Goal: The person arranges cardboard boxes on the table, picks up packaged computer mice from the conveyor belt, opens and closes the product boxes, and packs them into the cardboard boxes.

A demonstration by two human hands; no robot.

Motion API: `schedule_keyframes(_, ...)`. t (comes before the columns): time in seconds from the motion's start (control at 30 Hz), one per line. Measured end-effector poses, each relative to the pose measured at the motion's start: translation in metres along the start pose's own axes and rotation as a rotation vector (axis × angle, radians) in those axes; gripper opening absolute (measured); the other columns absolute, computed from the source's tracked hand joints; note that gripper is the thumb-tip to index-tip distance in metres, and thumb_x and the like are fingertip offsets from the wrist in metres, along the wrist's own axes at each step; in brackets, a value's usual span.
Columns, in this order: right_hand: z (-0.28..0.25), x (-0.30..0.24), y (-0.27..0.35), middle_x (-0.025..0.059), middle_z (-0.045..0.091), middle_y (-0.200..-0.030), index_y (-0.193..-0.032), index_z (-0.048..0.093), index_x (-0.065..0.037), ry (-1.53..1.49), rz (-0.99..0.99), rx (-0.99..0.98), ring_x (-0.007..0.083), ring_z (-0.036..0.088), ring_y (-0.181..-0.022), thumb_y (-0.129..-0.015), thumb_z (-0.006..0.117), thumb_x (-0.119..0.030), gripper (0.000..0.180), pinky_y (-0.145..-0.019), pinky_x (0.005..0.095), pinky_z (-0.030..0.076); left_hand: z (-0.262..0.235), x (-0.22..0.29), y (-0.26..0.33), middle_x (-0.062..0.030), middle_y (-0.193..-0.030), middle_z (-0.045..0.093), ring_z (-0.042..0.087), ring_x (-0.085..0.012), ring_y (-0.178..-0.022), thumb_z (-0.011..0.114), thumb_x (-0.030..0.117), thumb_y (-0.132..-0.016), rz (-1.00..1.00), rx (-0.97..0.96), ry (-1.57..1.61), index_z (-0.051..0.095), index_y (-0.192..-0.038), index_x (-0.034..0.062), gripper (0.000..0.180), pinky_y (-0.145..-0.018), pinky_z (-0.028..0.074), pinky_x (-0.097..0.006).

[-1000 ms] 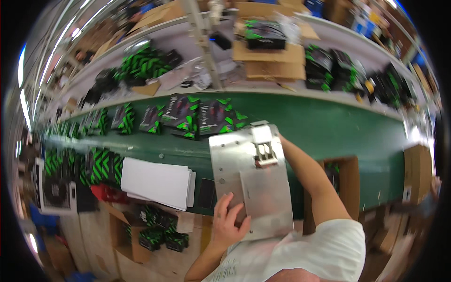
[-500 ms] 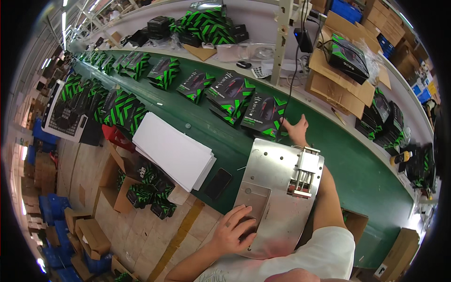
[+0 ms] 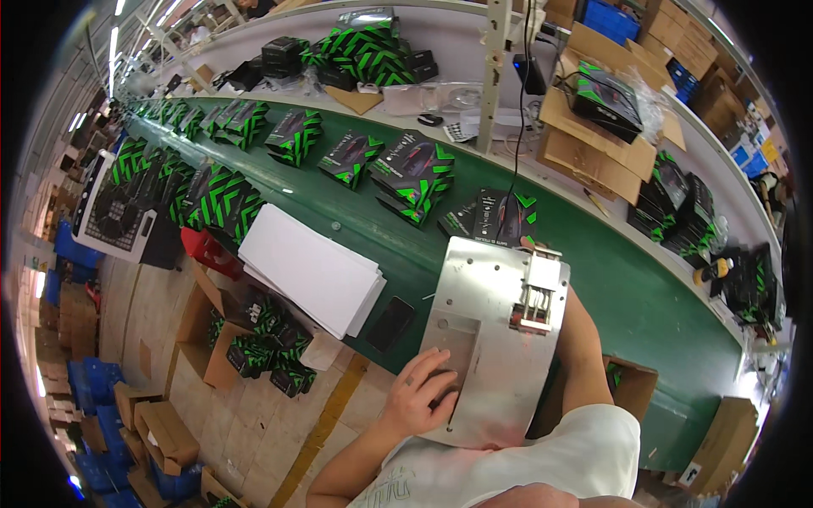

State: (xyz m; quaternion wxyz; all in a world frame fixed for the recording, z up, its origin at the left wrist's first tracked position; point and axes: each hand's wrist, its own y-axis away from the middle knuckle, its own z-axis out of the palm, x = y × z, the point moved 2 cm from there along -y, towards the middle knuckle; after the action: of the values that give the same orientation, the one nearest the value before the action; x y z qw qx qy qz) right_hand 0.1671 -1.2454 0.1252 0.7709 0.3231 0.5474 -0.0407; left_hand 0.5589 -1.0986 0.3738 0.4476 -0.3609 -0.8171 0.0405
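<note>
A flat metal plate point(image 3: 495, 339) with a small clamp fixture point(image 3: 535, 296) lies in front of me, at the near edge of the green conveyor belt point(image 3: 644, 296). My left hand point(image 3: 419, 394) rests flat on the plate's near left part, fingers spread over a shallow recess. My right forearm runs along the plate's right side. Of my right hand point(image 3: 529, 243), only a sliver shows past the plate's far edge, next to a black-and-green box point(image 3: 506, 216). Whether it grips anything is hidden.
A stack of white sheets point(image 3: 309, 267) and a black phone point(image 3: 389, 323) lie left of the plate. Several black-and-green boxes point(image 3: 415, 173) sit along the belt. An open carton of small boxes point(image 3: 258, 351) stands on the floor. Cardboard trays point(image 3: 593, 140) fill the far shelf.
My right hand was plainly visible reaching to a box beyond the plate; it is now almost hidden behind the plate's far edge. My left hand has stayed on the plate.
</note>
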Motion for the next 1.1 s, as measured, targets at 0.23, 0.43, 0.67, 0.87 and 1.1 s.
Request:
schedule_keyframes(0.23,-0.012,-0.092,0.171,0.0073,0.053,-0.101,-0.146,0.032,-0.001,-0.007,-0.869,0.839,0.0108,0.046,-0.081,-0.095,0.065,-0.024,0.065,-0.07,0.0257,0.042,-0.002,-0.008,0.002,-0.0175,-0.128,0.056,0.055,-0.0399,-0.116,0.071,0.012,-0.075,0.089,-0.005,-0.006,0.067,-0.102,0.0034,0.028,-0.097,0.047,-0.045)
schedule_keyframes(0.43,-0.037,-0.102,0.387,0.0076,0.059,-0.115,-0.142,0.039,0.003,-0.518,-0.881,0.618,0.0148,0.057,-0.102,-0.098,0.057,-0.018,0.052,-0.082,0.0316,0.049,-0.016,0.024,0.006,-0.0244,-0.134,0.05,0.05,-0.0414,-0.12,0.074,0.016,-0.076,0.225,0.033,0.177,0.061,-0.115,0.0015,0.044,-0.099,0.041,-0.051)
schedule_keyframes(0.67,0.015,-0.037,0.502,0.018,0.019,-0.159,-0.153,0.02,0.0,-0.14,-0.496,0.029,0.0312,0.04,-0.137,-0.071,0.087,-0.028,0.11,-0.106,0.038,0.04,-0.002,0.065,0.026,-0.0246,-0.149,0.037,0.031,-0.0407,-0.14,0.076,0.051,-0.074,0.571,-0.439,0.134,0.051,-0.135,0.0039,0.082,-0.114,0.011,-0.057)
schedule_keyframes(0.87,0.01,-0.019,0.495,0.021,0.043,-0.141,-0.127,0.06,-0.008,0.612,-0.825,-0.008,0.0371,0.048,-0.129,-0.057,0.091,-0.01,0.077,-0.104,0.0415,0.043,-0.003,0.057,0.035,-0.0163,-0.151,0.038,0.036,-0.0314,-0.139,0.076,0.045,-0.073,0.595,-0.575,-0.054,0.047,-0.139,0.0058,0.082,-0.112,0.012,-0.062)
schedule_keyframes(1.1,0.01,-0.066,0.407,0.0155,0.051,-0.133,-0.122,0.064,-0.011,0.668,-0.844,0.109,0.0314,0.05,-0.126,-0.057,0.09,-0.013,0.07,-0.103,0.042,0.042,0.031,0.047,-0.028,-0.0156,-0.15,0.04,0.036,-0.0326,-0.14,0.078,0.036,-0.071,0.502,-0.389,-0.294,0.052,-0.135,0.0053,0.075,-0.106,0.018,-0.07)
